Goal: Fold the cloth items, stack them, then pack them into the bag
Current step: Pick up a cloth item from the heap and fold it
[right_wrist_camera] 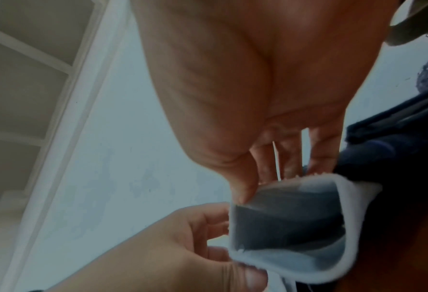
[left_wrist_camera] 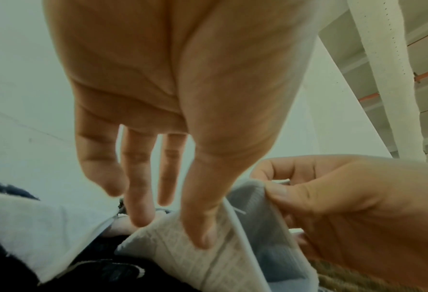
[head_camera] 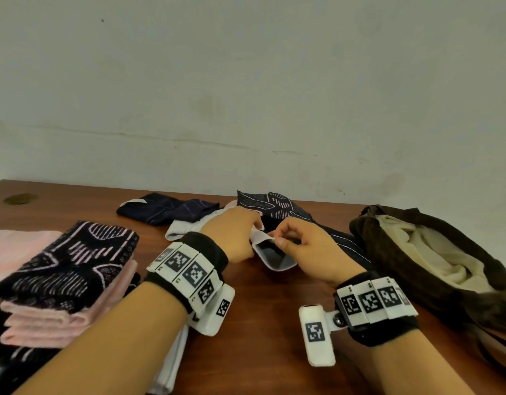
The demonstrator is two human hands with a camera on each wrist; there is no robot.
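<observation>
A dark sock with a white cuff [head_camera: 274,253] is held at the middle of the brown table [head_camera: 260,323], its mouth pulled open. My left hand [head_camera: 256,229] pinches the cuff's left side, thumb pressed on the ribbed white cuff [left_wrist_camera: 182,252]. My right hand [head_camera: 277,238] pinches the opposite edge between thumb and fingers. The right wrist view shows the cuff [right_wrist_camera: 332,266] spread open around a dark inside. A stack of folded pink and black patterned cloths [head_camera: 63,266] lies at the left. The brown bag [head_camera: 403,252] with a pale lining lies open at the right.
Unfolded cloths lie behind my hands: a navy striped one [head_camera: 166,209], a white one [head_camera: 183,228] and a black patterned one [head_camera: 271,206]. Another white cloth [head_camera: 171,363] lies under my left forearm. A pale wall rises right behind the table's far edge.
</observation>
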